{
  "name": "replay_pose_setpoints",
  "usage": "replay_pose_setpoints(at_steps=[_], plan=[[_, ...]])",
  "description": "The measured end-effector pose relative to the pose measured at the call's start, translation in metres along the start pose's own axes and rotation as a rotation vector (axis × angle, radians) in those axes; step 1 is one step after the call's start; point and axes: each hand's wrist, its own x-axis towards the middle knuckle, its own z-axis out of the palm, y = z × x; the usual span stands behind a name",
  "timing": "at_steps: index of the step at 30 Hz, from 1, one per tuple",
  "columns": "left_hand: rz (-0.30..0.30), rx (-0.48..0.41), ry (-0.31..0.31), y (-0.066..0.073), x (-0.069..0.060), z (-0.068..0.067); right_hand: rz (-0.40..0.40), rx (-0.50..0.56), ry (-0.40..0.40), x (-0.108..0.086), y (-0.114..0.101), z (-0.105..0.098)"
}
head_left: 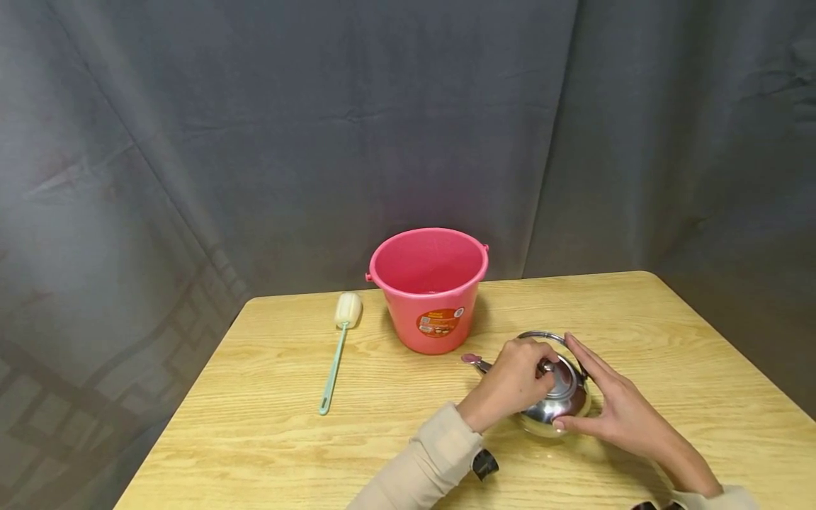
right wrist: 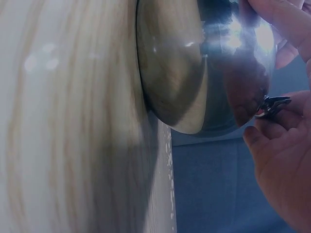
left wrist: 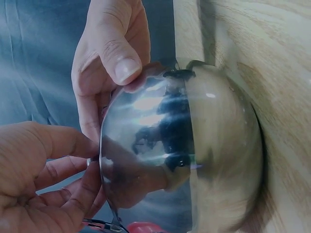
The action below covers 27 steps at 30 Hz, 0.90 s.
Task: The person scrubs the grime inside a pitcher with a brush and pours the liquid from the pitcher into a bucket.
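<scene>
A shiny steel kettle (head_left: 553, 412) stands upright on the table, its spout pointing left with a pink tip (head_left: 470, 358). My left hand (head_left: 515, 377) reaches over it and pinches the dark knob (head_left: 545, 366) of the lid (head_left: 564, 381); the lid sits on the kettle. With my right hand (head_left: 613, 407) I hold the kettle's right side: the thumb (left wrist: 125, 68) lies on the metal body, and the fingers reach to the thin handle (head_left: 538, 333). In the right wrist view a handle hinge (right wrist: 272, 105) shows near those fingers. My left hand partly covers the knob and spout.
Behind and left of the kettle stands a pink bucket (head_left: 399, 307) with an orange label. Further left lies a sponge brush (head_left: 348, 310) with a long green handle (head_left: 334, 368). The wooden table (head_left: 268, 453) ends at a grey curtain (head_left: 306, 142).
</scene>
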Motion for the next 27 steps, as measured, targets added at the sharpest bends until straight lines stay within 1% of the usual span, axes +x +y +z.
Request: replay_pose_setpoints(at_steps=[9, 13, 18, 27], plan=[[0.026, 0.015, -0.001, -0.0013, 0.0003, 0.0012, -0.002, -0.027, 0.002, 0.0002, 0.0004, 0.0002], [0.02, -0.006, -0.011, -0.0012, 0.0001, 0.0008, 0.009, -0.016, -0.001, -0.0001, -0.0002, 0.0003], [0.011, -0.037, -0.008, -0.0009, -0.0009, -0.0002, 0.023, 0.016, -0.006, -0.0009, -0.0005, 0.0003], [0.013, -0.04, -0.001, -0.0013, -0.0011, -0.001, 0.018, 0.019, -0.008, -0.0007, -0.0012, -0.0003]])
